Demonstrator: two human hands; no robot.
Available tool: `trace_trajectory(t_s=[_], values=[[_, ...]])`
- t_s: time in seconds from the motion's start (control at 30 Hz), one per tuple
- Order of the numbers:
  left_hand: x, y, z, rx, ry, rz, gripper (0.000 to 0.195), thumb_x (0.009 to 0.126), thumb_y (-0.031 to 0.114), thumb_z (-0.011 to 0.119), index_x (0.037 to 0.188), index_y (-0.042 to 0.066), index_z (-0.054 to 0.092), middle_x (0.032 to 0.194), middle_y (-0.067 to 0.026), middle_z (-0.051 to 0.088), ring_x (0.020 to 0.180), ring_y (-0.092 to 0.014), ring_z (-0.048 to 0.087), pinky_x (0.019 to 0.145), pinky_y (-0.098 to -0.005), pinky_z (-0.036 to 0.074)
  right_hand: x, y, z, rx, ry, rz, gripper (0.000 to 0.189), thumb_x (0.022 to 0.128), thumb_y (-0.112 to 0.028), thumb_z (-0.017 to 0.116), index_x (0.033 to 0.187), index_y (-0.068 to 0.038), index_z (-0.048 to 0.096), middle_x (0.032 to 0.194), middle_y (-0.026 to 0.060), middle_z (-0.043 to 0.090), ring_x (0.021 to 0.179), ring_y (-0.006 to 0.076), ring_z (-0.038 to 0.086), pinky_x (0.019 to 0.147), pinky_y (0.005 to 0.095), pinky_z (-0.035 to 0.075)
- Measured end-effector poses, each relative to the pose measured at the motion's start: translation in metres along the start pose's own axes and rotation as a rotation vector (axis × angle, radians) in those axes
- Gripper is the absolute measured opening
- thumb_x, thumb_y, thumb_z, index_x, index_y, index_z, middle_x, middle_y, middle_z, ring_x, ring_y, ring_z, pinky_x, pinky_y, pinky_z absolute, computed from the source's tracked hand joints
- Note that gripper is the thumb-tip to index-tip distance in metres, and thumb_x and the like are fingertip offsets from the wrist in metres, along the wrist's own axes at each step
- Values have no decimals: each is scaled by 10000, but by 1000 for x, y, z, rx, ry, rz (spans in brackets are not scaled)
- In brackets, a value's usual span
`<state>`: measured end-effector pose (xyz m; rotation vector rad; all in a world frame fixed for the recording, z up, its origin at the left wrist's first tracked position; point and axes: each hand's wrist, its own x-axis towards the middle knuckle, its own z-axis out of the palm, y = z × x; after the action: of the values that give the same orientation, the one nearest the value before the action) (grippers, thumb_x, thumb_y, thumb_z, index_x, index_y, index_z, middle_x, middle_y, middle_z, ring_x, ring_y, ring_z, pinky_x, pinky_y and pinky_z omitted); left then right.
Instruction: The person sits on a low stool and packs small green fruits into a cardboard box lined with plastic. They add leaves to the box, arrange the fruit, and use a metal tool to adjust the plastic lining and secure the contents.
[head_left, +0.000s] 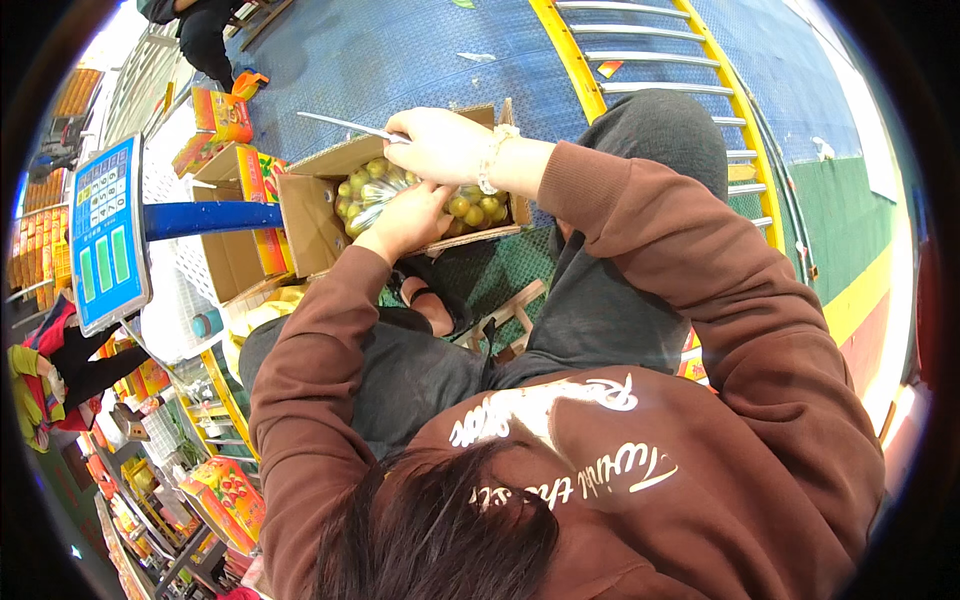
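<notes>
An open cardboard box (309, 217) stands before me, holding round yellow-green fruit (474, 211), part of it under clear plastic film (377, 196). My right hand (437, 146) is closed around a slim pointed metal tool (345, 122), perhaps a blade or scissors; its handle is hidden in my fist and its tip points left over the box's far edge. Just below it, my left hand (411, 219) lies on the fruit and plastic, its fingers partly hidden beneath the right hand. Whether its fingers grip the film is unclear.
Left of the box are a blue scale display (112, 232) on a blue post (214, 219) and another open carton (225, 259). A yellow-railed roller conveyor (652, 58) runs at the upper right. Printed cartons (221, 116) stand at the upper left, near a seated person (204, 45).
</notes>
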<state>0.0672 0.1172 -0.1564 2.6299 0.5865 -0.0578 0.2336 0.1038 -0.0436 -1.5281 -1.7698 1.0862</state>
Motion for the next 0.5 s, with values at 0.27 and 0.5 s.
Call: trace_trajectory(t_s=[0.27,0.5], values=[[11,-1,9,-5,31,4,399,768,97,602,1159,17,588,1100,-243,596,1028,-417,580,882,-474,491,-2,7,-5,8,21,-30,353,909,-267,519,1060,29,635,948,212,668,897,338,645,827,414,489],[21,-10,19,-108,113,-76,309,805,123,606,1101,37,619,1011,-239,649,945,-417,611,830,-490,489,-2,8,-6,13,21,-36,343,873,-253,534,1041,27,639,957,231,661,912,373,637,844,430,487]])
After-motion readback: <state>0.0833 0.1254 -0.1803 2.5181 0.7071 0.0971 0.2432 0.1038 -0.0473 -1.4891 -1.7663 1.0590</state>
